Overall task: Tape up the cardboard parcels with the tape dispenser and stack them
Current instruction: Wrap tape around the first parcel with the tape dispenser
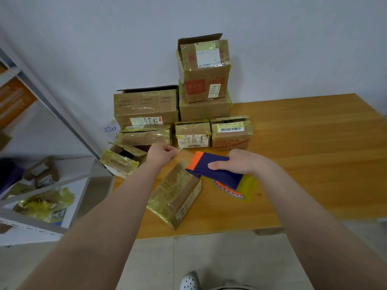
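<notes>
— How are the fingers placed?
— The tape dispenser point(217, 172), smooth blue and orange plastic with a glossy yellowish roll point(248, 188), is gripped by the right hand point(236, 164). The left hand point(161, 154) is curled; whether tape is pinched cannot be told.
— And the parcel?
— The cardboard parcel point(178, 191), wrinkled with tape, is laid on the wooden table point(314, 153) between the forearms, near the stacked parcels point(204, 109).

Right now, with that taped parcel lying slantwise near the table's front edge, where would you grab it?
I'd clasp the parcel across its narrow width, mid-length, from above or the left: it lies flat, long sides exposed, while the right hand holds the tape dispenser by its far right corner.
</notes>
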